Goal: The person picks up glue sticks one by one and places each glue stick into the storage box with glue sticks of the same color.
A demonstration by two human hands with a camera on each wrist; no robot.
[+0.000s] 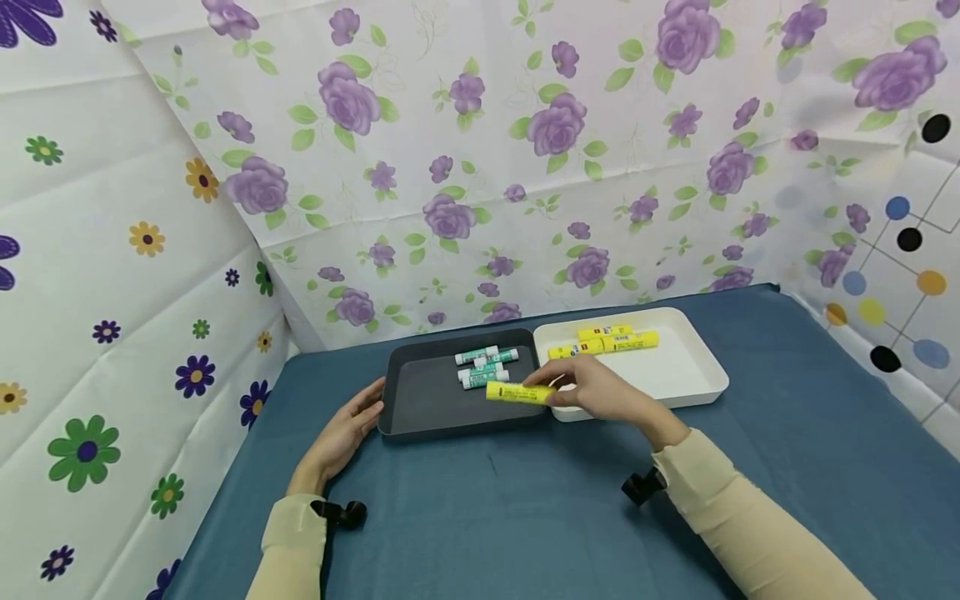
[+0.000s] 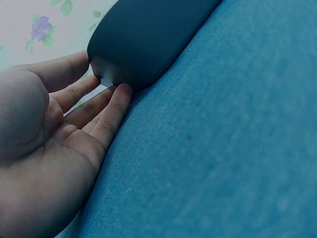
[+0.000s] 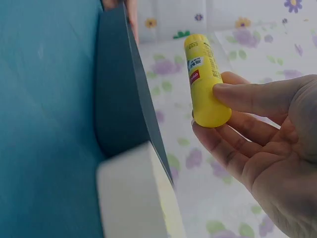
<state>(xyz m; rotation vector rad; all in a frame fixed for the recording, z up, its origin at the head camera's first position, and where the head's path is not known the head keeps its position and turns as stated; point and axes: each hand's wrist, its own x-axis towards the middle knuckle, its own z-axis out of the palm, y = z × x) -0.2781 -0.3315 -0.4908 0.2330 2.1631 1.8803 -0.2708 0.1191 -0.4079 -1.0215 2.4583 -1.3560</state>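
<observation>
A yellow glue stick [image 1: 517, 392] is pinched between the thumb and fingers of my right hand [image 1: 592, 387], above the right part of the dark grey tray [image 1: 420, 400]. The right wrist view shows the glue stick [image 3: 204, 82] tilted, its end held by the thumb and fingertips. My left hand [image 1: 348, 429] touches the grey tray's left side with fairly straight fingers, and the left wrist view shows the fingertips [image 2: 123, 91] against its corner. Several green-and-white glue sticks [image 1: 486, 377] lie in the grey tray. More yellow glue sticks [image 1: 630, 341] lie in the white tray [image 1: 693, 367].
The two trays stand side by side on a blue cloth [image 1: 480, 517] covering the table. Behind the table hangs a white curtain [image 1: 450, 167] with purple flowers. Each wrist carries a small black camera [image 1: 643, 485].
</observation>
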